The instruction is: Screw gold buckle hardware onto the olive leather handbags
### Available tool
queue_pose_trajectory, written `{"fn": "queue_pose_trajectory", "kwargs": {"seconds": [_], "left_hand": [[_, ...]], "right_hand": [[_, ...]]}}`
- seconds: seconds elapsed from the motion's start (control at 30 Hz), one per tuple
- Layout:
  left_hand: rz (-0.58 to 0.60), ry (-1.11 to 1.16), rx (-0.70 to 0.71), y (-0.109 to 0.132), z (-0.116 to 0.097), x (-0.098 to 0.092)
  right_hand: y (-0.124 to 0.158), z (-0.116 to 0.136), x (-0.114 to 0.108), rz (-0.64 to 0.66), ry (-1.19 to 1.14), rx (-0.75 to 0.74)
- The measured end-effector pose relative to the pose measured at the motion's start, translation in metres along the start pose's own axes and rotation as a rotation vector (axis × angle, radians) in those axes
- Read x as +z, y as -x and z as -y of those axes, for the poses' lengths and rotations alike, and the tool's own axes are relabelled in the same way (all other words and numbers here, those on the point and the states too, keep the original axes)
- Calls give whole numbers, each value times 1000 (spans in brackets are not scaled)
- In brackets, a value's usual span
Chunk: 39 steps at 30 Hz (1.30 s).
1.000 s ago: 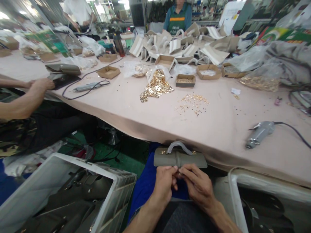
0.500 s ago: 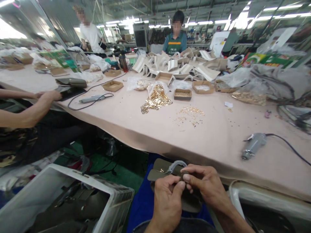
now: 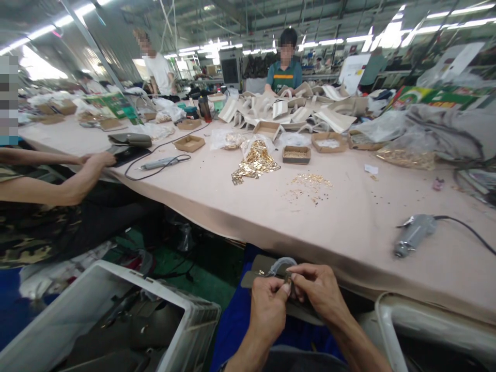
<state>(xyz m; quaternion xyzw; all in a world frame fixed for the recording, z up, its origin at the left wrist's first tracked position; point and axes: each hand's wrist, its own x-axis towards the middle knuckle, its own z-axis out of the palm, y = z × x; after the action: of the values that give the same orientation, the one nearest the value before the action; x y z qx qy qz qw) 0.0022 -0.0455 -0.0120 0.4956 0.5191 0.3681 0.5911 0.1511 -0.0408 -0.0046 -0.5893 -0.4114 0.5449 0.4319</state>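
Note:
An olive-grey bag [image 3: 251, 279] lies across my lap on blue cloth, below the table's front edge. Its curved handle [image 3: 282, 263] is wrapped in clear film, and a small gold fitting shows near the handle's left end. My left hand [image 3: 268, 306] and my right hand [image 3: 318, 287] meet over the bag, fingertips pinching a narrow olive strap [image 3: 288, 277] between them. A glint of gold shows on the strap, though the fingers cover most of it. The bag's lower part is hidden behind both hands.
A grey electric screwdriver [image 3: 414, 235] lies on the table [image 3: 349, 217] at right. Gold metal fittings [image 3: 258, 160] and scattered small pieces [image 3: 310, 181] lie mid-table. Crates [image 3: 194, 305] flank me; olive pieces fill the left one. A co-worker's arm [image 3: 58, 188] reaches in from the left.
The view has shifted a little, so the scene sits lower and further right. Between my fingers the strap has turned more upright, showing a gold glint. Both hands keep their pinch.

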Motion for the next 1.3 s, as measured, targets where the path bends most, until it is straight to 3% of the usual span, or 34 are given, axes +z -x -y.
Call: {"fn": "queue_pose_trajectory", "kwargs": {"seconds": [0.3, 0.5, 0.67, 0.83, 1.17, 1.3], "left_hand": [[4, -14, 27, 0, 0, 0], [14, -13, 38, 3, -2, -1], [-22, -149, 4, 6, 1, 0], [-59, -209, -20, 9, 1, 3], [-46, -103, -2, 10, 8, 1], [-46, -115, 9, 11, 7, 2]], "right_hand": [[3, -3, 8, -20, 5, 44], [6, -10, 8, 8, -150, -9], [8, -10, 8, -6, -44, 14], [11, -10, 17, -107, 97, 13], [16, -14, 5, 103, -114, -2], [17, -14, 8, 34, -41, -2]]}}
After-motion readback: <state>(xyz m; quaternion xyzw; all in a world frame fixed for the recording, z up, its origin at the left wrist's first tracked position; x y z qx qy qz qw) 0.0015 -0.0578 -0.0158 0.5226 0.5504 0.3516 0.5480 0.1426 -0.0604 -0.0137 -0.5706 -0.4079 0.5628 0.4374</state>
